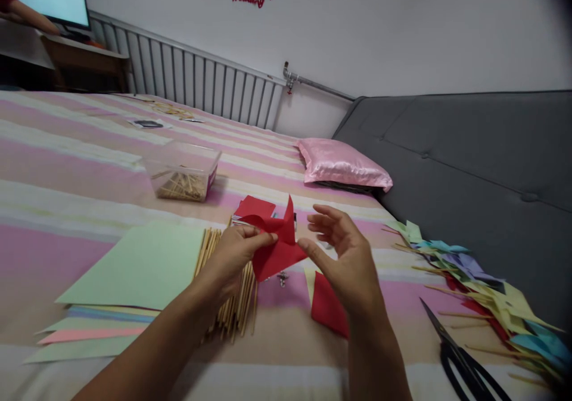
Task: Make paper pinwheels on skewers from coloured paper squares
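Observation:
My left hand (236, 252) pinches a red paper pinwheel (279, 249) between thumb and fingers; some of its corners stand up or curl. My right hand (342, 252) is just to the right of it, fingers spread, its thumb tip by the paper's right corner; whether they touch I cannot tell. Under my left forearm lies a bundle of thin wooden sticks (243, 302). Another red paper piece (328, 308) rests on the sheet, partly hidden by my right hand. Small metal pins (282, 279) lie below the pinwheel. Behind it is a red paper stack (257, 207).
Colored paper sheets (143, 264) lie at left, near a clear plastic box (183, 171) with short stick pieces. Black scissors (460, 353) and a row of finished pinwheels (482, 288) are on the right. A pink pillow (342, 162) leans by the grey headboard (469, 145).

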Tool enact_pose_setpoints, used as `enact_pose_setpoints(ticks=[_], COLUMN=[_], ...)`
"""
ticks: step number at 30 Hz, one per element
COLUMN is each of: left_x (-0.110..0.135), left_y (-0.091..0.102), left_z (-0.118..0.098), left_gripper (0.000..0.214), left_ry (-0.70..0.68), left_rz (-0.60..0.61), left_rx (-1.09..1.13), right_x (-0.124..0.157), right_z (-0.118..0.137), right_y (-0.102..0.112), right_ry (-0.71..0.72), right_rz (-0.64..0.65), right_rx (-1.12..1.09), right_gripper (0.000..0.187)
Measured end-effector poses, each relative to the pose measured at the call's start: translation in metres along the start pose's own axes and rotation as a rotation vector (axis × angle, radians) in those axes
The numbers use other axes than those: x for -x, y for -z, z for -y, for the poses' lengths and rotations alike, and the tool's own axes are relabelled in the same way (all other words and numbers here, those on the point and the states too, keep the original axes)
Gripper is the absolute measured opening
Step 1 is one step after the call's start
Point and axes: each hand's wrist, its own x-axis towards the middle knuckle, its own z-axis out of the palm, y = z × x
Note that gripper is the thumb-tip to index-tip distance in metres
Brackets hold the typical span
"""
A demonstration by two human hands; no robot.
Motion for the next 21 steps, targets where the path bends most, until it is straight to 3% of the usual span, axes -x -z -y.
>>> enact_pose_setpoints(ticks=[2,3,7,9,15,21], left_x=[-0.003,-0.004,-0.007,-0.007,-0.003,0.003], left_y=[0.003,0.005,0.008,0.007,0.006,0.003], left_z=[-0.003,-0.004,-0.005,-0.005,-0.006,-0.007], left_gripper=[0.015,0.016,0.014,0.011,0.010,0.018], left_ry=[0.024,0.033,0.071,0.090,0.131,0.029], left_rz=[0.000,0.002,-0.026,-0.021,0.010,0.037], left_rx=[0.040,0.070,0.200,0.241,0.254,0.184], right_x=[0.005,0.007,0.013,0.013,0.010,0.008], right_z=[0.009,0.012,0.015,0.011,0.001,0.001], right_y=[0.004,0.006,0.006,0.000,-0.016,-0.025], right_ry=[0.118,0.147,0.101,0.078,0.075,-0.086], right_rz=[-0.021,0.033,0.402,0.459,0.351,0.222], right_rx=[0.112,0.154,0.235,0.240,0.138,-0.061], right_gripper=[0.026,0.022,0.030,0.032,0.015,0.008])
